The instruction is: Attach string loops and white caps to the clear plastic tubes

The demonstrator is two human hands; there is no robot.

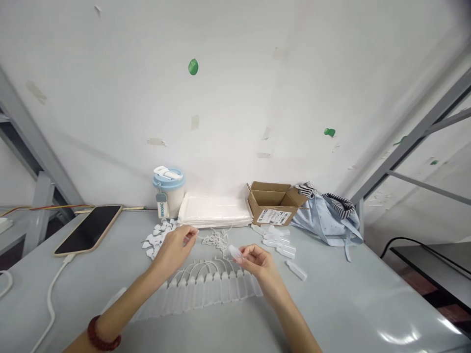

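Observation:
My right hand (257,262) pinches a small translucent plastic sleeve (235,252) between thumb and fingers, above the tabletop. To its left, my left hand (179,243) has its fingertips pinched together on a thin white string (200,237). That string leads toward a loose tangle of white strings (216,239) behind and between my hands. Below them lies a row of translucent sleeves (206,291), side by side, with white loops at their upper ends. Several loose sleeves (277,240) are scattered right of my right hand. Small white pieces (158,236) are heaped by my left hand.
At the back stand a cup with a blue lid (170,193), a stack of white packets (215,212), an open cardboard box (274,203) and a light-blue cloth bag (326,218). A phone (90,230) with a white cable (55,294) lies on the left.

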